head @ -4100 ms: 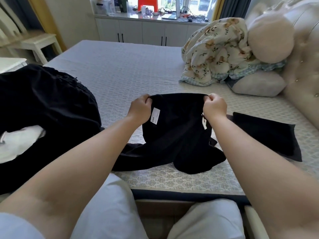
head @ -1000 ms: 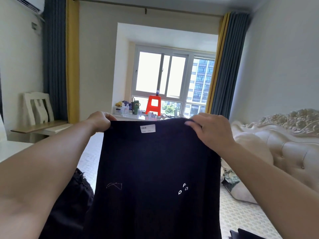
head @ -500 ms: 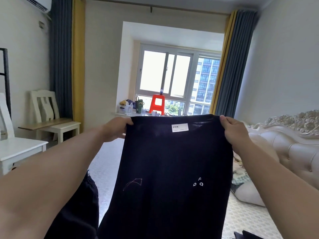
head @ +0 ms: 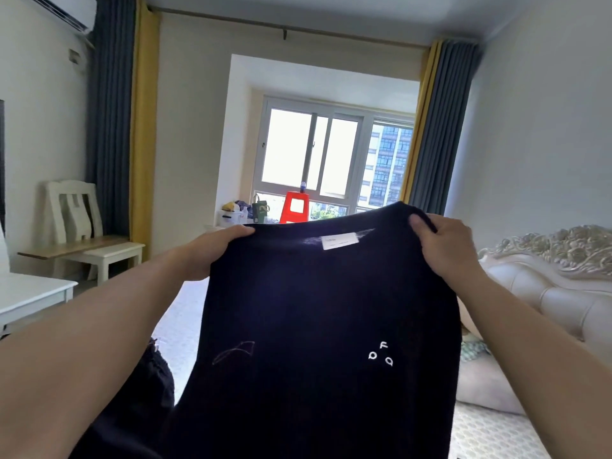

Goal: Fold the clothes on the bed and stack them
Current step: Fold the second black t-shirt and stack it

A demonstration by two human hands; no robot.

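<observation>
The black garment (head: 324, 326) hangs full length in the air in front of the person, held up by its top edge over the bed (head: 490, 435). A white label (head: 340, 241) sits just under that edge, small white letters (head: 381, 354) show low on the right side, and a faint stitched outline (head: 235, 351) shows low on the left. The cloth falls flat and unfolded.

The left hand (head: 212, 251) grips the top left corner, thumb laid along the edge and the fingers hidden behind the cloth. The right hand (head: 443, 246) pinches the top right corner, which bunches up over the thumb. Both hands hold the same garment, well apart from each other, so the top edge is stretched between them.

As for progress, this piece looks only shaken out and not yet folded; it would still need laying down, folding and stacking. A heap of dark clothes (head: 145, 392) lies on the bed at lower left, apparently loose, so more folding is probably left. No finished stack shows in this view.

Further out stand a padded headboard (head: 563, 276) at the right, a white chair (head: 82, 226) at the left, a window (head: 331, 154) with a red stool (head: 295, 207) before it, and grey and yellow curtains (head: 433, 127).
</observation>
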